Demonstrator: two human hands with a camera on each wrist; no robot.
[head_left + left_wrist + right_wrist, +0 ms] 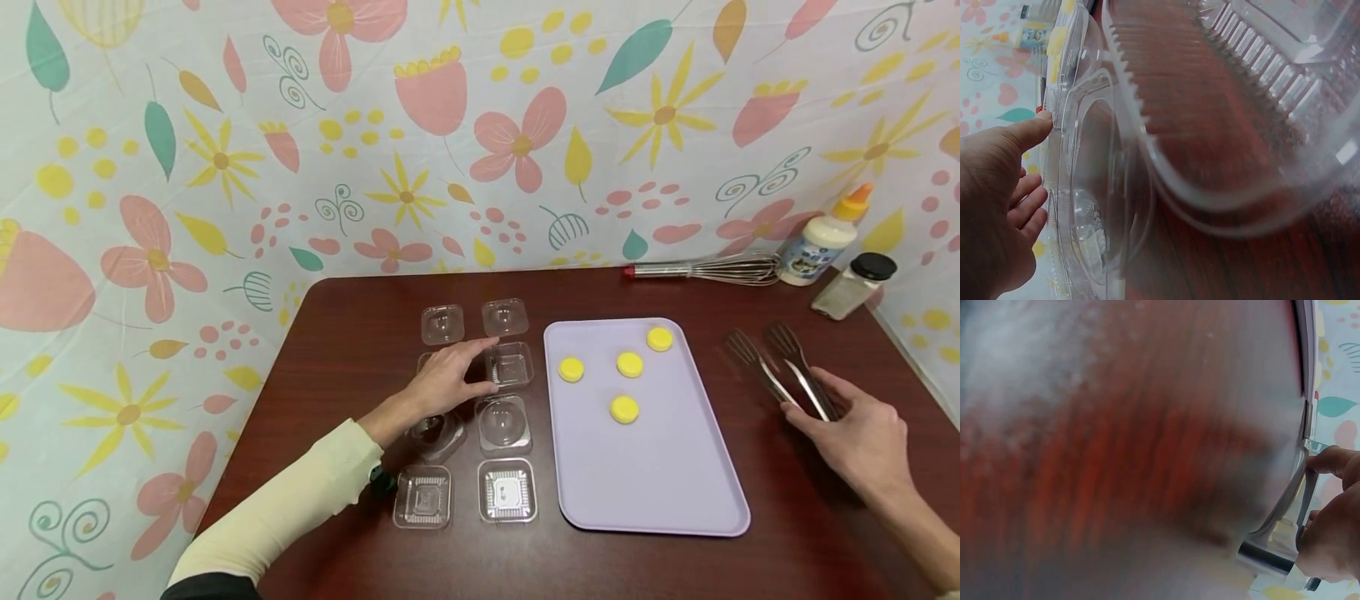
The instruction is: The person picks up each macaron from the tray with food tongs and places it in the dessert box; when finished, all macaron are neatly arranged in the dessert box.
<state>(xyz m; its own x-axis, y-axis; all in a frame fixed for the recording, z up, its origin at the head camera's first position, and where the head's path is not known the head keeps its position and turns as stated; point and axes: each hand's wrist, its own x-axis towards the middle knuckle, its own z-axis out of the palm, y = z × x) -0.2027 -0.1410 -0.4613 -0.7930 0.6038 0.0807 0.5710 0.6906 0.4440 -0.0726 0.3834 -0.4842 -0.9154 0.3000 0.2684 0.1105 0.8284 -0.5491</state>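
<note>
The shiny silver and black metal tongs (812, 387) are over the right side of the table, past the tray. The right hand (862, 433) pinches them, with the thumb on one arm and fingers on the other. The two tips stand apart. They look light, stiff and springy. Smooth metal like that may slip, so the middle of both arms seems the best place to squeeze.

The left hand (450, 379) is over the clear plastic boxes. Its thumb and pointing finger are spread, one on each side of a small, square, clear plastic box part (510, 365). I cannot tell if they touch it. It looks very light and thin, and it might bend or crack if squished. The rim looks like a good place to hold it.

More clear parts sit around that hand, some with round domes. Between the hands is a flat, light purple tray (660, 483) with four round yellow discs (625, 409) on it. Farther back lie a wire whisk (735, 268), a white bottle with an orange tip (817, 246) and a clear jar with a black lid (851, 290).
</note>
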